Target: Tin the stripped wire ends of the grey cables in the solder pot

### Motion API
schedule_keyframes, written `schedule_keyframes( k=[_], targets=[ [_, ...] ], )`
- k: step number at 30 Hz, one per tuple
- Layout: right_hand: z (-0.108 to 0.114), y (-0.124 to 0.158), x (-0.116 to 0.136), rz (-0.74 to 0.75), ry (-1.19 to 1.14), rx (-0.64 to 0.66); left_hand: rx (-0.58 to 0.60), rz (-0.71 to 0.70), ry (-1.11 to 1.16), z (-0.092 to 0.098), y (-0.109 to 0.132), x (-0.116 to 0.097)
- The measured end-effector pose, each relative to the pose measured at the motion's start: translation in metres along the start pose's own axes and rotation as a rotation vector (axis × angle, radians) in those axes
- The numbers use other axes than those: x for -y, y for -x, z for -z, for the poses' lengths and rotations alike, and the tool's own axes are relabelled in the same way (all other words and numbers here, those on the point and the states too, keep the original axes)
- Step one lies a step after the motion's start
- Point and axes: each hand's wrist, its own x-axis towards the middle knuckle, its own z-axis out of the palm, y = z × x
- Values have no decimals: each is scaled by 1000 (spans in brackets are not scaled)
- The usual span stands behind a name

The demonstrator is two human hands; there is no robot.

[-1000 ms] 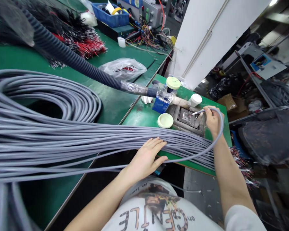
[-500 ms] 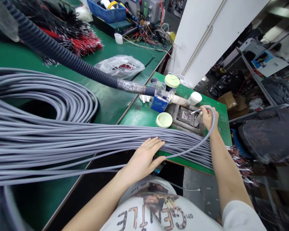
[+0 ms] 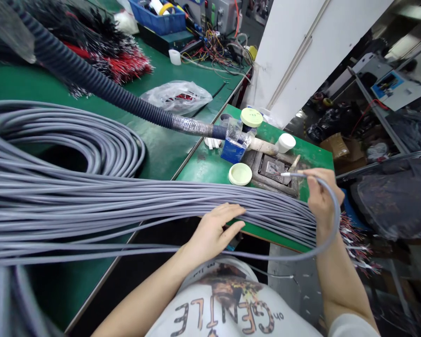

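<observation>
While right hand (image 3: 321,201) grips grey cable (image 3: 338,217), left hand (image 3: 215,231) rests on bundle (image 3: 161,201)

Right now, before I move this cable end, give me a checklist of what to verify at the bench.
1. Right hand grip on the single grey cable: ok, pinched between the fingers.
2. Cable's pale tip clear of the metal recess: cannot tell, the view doesn't show whether they touch.
3. Left hand on the grey cable bundle: ok, lying on top of it.
4. Bundle clear of the dark block around the recess: not ok, its strands run close along the block's near edge.
5. Black corrugated hose away from the right hand: ok, it ends beyond the block.
</observation>
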Motion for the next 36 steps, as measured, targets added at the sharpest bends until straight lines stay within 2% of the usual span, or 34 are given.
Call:
schedule_keyframes(
  k=[2, 4, 6, 8, 10, 14, 22, 24, 27, 29, 31, 32, 34, 36],
  targets=[
    [13, 21, 30, 128, -82, 7, 73, 66, 288, -10, -1, -10],
    [19, 45, 49, 313, -109, 147, 137, 170, 647, -25, -3, -16],
    [22, 69, 58, 449, -97, 289, 123, 249, 950, -40, -5, -18],
    [24, 89, 60, 515, -84, 349, 71, 311, 1097, -51, -6, -15],
    [26, 105, 60, 533, -78, 358, 56, 343, 1167, -59, -5, -11],
    [30, 127, 58, 507, -58, 367, 103, 352, 1245, -66, 3, -7],
    [33, 146, 59, 461, -158, 384, 148, 335, 1284, -76, 14, 1],
    [34, 147, 62, 348, -277, 370, 151, 300, 1259, -76, 15, 1],
    [32, 147, 70, -47, -439, 395, 120, 199, 1165, -77, 16, -1],
    [25, 146, 76, -353, -608, 548, 160, 167, 1136, -78, 17, -1],
    [13, 146, 81, -594, -917, 752, 260, 209, 1131, -81, 18, -1],
    [6, 147, 83, -688, -1086, 814, 303, 242, 1124, -82, 18, 0],
    [-8, 149, 87, -831, -1302, 799, 291, 302, 1091, -82, 17, 1],
    [-18, 149, 91, -921, -1317, 657, 120, 328, 1058, -79, 16, 3]
  ],
)
